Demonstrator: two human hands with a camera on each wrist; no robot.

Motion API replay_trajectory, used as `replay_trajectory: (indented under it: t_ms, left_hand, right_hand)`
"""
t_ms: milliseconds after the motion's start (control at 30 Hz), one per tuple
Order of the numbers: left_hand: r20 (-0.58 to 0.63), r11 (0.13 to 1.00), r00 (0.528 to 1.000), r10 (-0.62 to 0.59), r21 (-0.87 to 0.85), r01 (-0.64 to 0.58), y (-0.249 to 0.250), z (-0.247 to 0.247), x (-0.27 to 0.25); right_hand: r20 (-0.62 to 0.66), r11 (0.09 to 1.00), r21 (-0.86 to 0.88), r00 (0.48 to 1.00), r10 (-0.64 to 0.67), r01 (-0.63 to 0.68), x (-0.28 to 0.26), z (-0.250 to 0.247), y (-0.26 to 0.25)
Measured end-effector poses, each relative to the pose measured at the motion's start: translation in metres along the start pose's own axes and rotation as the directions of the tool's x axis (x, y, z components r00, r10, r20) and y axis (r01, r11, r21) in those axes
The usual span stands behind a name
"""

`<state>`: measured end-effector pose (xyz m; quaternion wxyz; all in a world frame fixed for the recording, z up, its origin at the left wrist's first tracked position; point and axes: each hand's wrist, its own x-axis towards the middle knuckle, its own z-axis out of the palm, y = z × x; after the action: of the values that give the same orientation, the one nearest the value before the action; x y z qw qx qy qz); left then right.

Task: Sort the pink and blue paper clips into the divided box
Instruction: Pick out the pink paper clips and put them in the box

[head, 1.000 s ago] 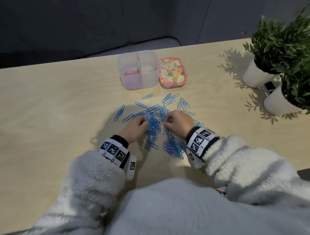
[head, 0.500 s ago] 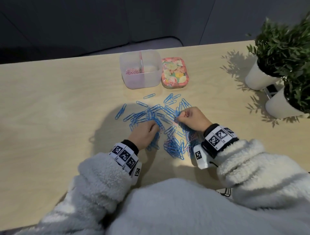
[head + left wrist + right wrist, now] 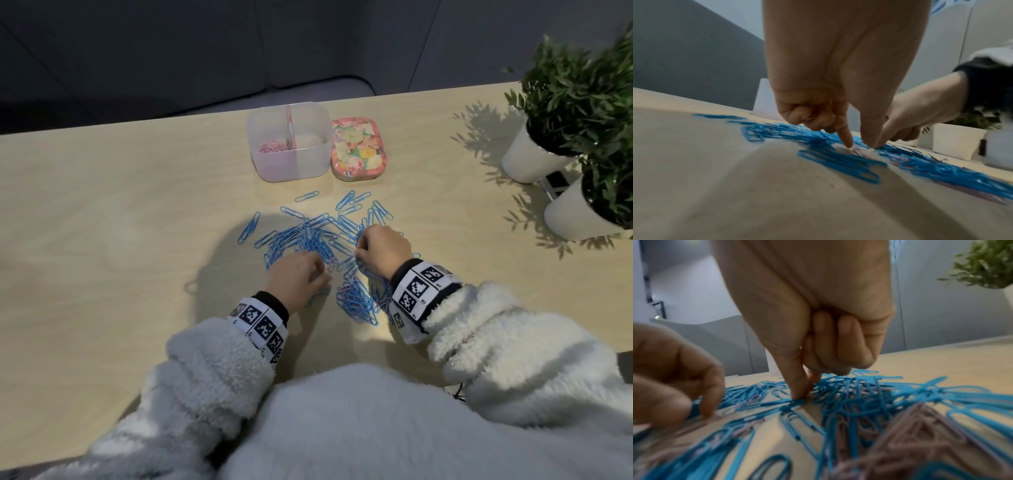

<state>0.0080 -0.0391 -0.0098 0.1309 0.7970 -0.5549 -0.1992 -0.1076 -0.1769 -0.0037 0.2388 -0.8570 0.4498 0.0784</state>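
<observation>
Blue paper clips (image 3: 308, 236) lie in a loose pile at mid-table, with several pink clips (image 3: 920, 421) mixed in near me. The clear divided box (image 3: 291, 168) stands beyond the pile, and pink clips (image 3: 272, 146) lie in its left compartment. My left hand (image 3: 323, 270) is on the pile's near left. In the left wrist view its index finger and thumb (image 3: 859, 145) close on a pink clip (image 3: 858, 151) lying on the table, the other fingers curled. My right hand (image 3: 358, 251) is on the pile's right, thumb and index tips (image 3: 804, 395) pinched together on a pale clip.
A floral tin lid (image 3: 356, 148) lies right of the box. Two white pots with green plants (image 3: 534, 154) (image 3: 579, 212) stand at the right edge. The table's far edge runs just behind the box.
My hands have drawn apart: the right one moved to the right side of the pile, the left one slid back toward me. The clips under them have shifted slightly.
</observation>
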Motion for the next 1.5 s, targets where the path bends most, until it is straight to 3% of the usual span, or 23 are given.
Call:
replay_trajectory:
  t_ms: [67, 133, 167, 233, 300, 367, 400, 433, 500, 533, 600, 700, 800, 900, 1033, 1100, 1167, 1233, 1367, 1500]
  left_hand:
    - [0.028, 1.0, 0.999, -0.017, 0.016, 0.017, 0.004, 0.007, 0.003]
    - [0.057, 0.997, 0.997, -0.055, -0.051, 0.058, 0.006, 0.01, 0.006]
    - [0.062, 0.993, 0.996, -0.059, -0.098, 0.065, 0.005, 0.01, 0.006]
    - [0.054, 0.977, 0.995, -0.08, -0.194, 0.089, 0.002, 0.009, 0.007]
    - [0.023, 0.937, 0.987, -0.157, -0.314, 0.156, -0.004, 0.004, 0.007]
    - [0.005, 0.873, 0.968, -0.253, -0.429, 0.23, -0.013, -0.005, 0.01]
    - [0.005, 0.837, 0.957, -0.29, -0.483, 0.257, -0.019, -0.011, 0.013]
    - [0.006, 0.806, 0.948, -0.318, -0.525, 0.274, -0.025, -0.017, 0.016]
    - [0.005, 0.793, 0.938, -0.347, -0.533, 0.296, -0.039, -0.031, 0.023]
    - [-0.01, 0.809, 0.939, -0.345, -0.51, 0.292, -0.044, -0.039, 0.027]
    - [-0.052, 0.838, 0.947, -0.318, -0.483, 0.255, -0.05, -0.057, 0.036]
    - [-0.102, 0.859, 0.951, -0.291, -0.466, 0.213, -0.051, -0.085, 0.054]
    - [-0.163, 0.895, 0.953, -0.254, -0.414, 0.168, -0.046, -0.11, 0.078]
    - [-0.273, 0.911, 0.92, -0.281, -0.378, 0.166, -0.044, -0.126, 0.109]
    - [-0.291, 0.923, 0.917, -0.274, -0.349, 0.165, -0.047, -0.127, 0.145]
    - [-0.304, 0.938, 0.916, -0.263, -0.304, 0.169, -0.048, -0.124, 0.156]
    - [-0.301, 0.955, 0.925, -0.23, -0.251, 0.155, -0.048, -0.121, 0.165]
    - [-0.273, 0.972, 0.944, -0.187, -0.192, 0.137, -0.05, -0.118, 0.169]
    - [-0.24, 0.977, 0.955, -0.174, -0.16, 0.137, -0.052, -0.117, 0.167]
    - [-0.401, 0.979, 0.909, -0.116, -0.2, 0.037, -0.051, -0.123, 0.145]
  right_hand:
    - [0.007, 0.995, 0.095, 1.0, 0.003, -0.004, 0.003, -0.001, 0.003]
    - [0.008, 0.949, 0.314, 1.0, 0.005, -0.007, 0.005, -0.004, 0.006]
    - [0.03, 0.89, 0.456, 1.0, 0.0, -0.014, 0.005, -0.006, 0.007]
    - [0.138, 0.644, 0.76, 0.99, -0.025, -0.09, 0.003, -0.006, 0.006]
    - [0.263, 0.414, 0.883, 0.964, -0.05, -0.219, 0.0, -0.008, 0.002]
    - [0.297, 0.393, 0.886, 0.952, -0.068, -0.248, -0.003, -0.007, -0.002]
    - [0.275, 0.456, 0.866, 0.957, -0.091, -0.205, -0.004, -0.005, -0.003]
    - [0.225, 0.581, 0.807, 0.965, -0.138, -0.105, -0.005, -0.005, -0.006]
    - [0.141, 0.858, 0.47, 0.942, -0.304, 0.206, -0.007, -0.006, -0.012]
    - [0.142, 0.907, 0.245, 0.913, -0.384, 0.343, -0.007, -0.007, -0.015]
    - [0.199, 0.864, -0.092, 0.859, -0.471, 0.495, -0.008, -0.014, -0.023]
    - [0.338, 0.691, -0.364, 0.78, -0.527, 0.625, -0.005, -0.022, -0.034]
    - [0.428, 0.537, -0.51, 0.739, -0.519, 0.672, 0.0, -0.023, -0.042]
    - [0.451, 0.519, -0.516, 0.731, -0.512, 0.682, 0.005, -0.021, -0.042]
    - [0.35, 0.724, -0.266, 0.764, -0.542, 0.636, 0.01, -0.017, -0.033]
    - [0.274, 0.841, -0.006, 0.809, -0.519, 0.541, 0.015, -0.023, -0.033]
    - [0.209, 0.86, 0.324, 0.857, -0.471, 0.393, 0.023, -0.037, -0.039]
    - [0.197, 0.795, 0.562, 0.897, -0.397, 0.228, 0.032, -0.054, -0.047]
    - [0.201, 0.665, 0.743, 0.925, -0.323, 0.07, 0.061, -0.082, -0.067]
    - [0.203, 0.412, 0.902, 0.968, -0.149, -0.126, 0.092, -0.105, -0.104]
